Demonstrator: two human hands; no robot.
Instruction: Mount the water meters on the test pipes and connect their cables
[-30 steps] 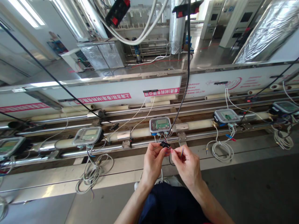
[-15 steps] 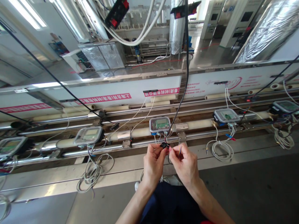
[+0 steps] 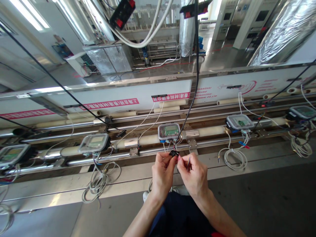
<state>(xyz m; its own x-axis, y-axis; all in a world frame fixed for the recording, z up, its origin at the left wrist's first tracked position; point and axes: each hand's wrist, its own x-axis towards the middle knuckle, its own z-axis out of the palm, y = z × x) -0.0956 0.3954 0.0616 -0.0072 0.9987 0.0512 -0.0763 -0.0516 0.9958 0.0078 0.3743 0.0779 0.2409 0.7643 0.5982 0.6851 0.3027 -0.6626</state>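
Between the thumb and fingers of my left hand [image 3: 161,174] is a small black wire connector [image 3: 173,153]. A black cable [image 3: 189,110] hangs from above and comes down to it. My right hand [image 3: 195,174] is closed in a pinch close against the connector's right side. A thin coloured wire [image 3: 189,160] shows between its fingers, though its tip is hidden. Just beyond both hands sits a meter [image 3: 169,131] with a clear cover and a green display, thin wires leaving its lower edge.
Similar meters [image 3: 95,143] [image 3: 239,122] line the pipes to both sides. Coiled grey cables [image 3: 235,159] lie on the metal ledge [image 3: 138,171]. Black terminal blocks with red tabs [image 3: 122,14] and white hoses [image 3: 145,41] hang overhead. A printed white panel [image 3: 170,87] runs behind the pipes.
My right hand has shifted very slightly left, toward the connector. My left hand keeps its grip on the connector in nearly the same place.
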